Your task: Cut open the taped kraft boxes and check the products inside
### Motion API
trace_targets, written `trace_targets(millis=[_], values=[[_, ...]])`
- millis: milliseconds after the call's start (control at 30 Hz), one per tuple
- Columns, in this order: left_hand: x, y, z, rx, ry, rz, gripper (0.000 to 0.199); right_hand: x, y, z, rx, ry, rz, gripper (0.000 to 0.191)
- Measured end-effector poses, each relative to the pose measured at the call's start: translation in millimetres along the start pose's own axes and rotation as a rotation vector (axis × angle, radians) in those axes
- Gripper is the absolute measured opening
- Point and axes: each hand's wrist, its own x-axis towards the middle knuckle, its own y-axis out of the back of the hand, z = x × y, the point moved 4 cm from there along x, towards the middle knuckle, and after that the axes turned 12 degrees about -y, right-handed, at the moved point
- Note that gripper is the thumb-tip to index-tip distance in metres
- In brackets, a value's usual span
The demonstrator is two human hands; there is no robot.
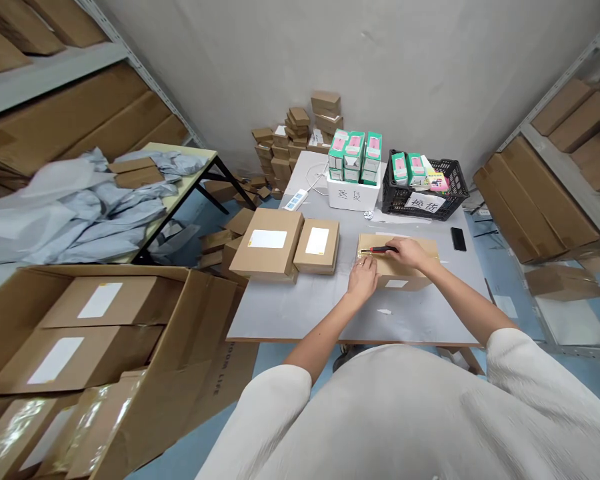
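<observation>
Grey metal shelves (45,80) stacked with flat cardboard sheets line both sides of a small room, and a large open carton (195,320) packed with labelled boxes fills the lower left. Beyond it, grey plastic mailers (80,213) spill across a side table (190,155). Straight ahead, a grey worktop (290,313) carries a black plastic crate (425,200) and a white box (353,197) at its far end, both holding green and pink packets. Two closed cardboard boxes (266,243) with white labels sit at its left, a black phone (459,239) lies at its right, and a flat cardboard box (397,263) lies just in front of the person. On that box, the left hand (363,279) rests open, fingers lightly spread, pressing its near edge. The right hand (407,253) curls narrowly around a red and black utility knife (379,249), whose tip points left across the box top. The step in hand appears to be cutting at that surface, though the blade's contact is too small to confirm, and a cut there calls for the box to be held steady.
</observation>
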Motion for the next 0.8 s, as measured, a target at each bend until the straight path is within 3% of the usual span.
trace_targets(millis=[400, 800], values=[[0.4, -0.5, -1.5, -0.002, 0.018, 0.0, 0.047, -4.9, 9.3, -14.6, -0.077, 0.026, 0.009, 0.032], [-0.5, 3.2, -1.9, -0.011, 0.018, -0.035, 0.048, -4.3, -4.4, -17.1, -0.127, 0.03, 0.026, 0.033]])
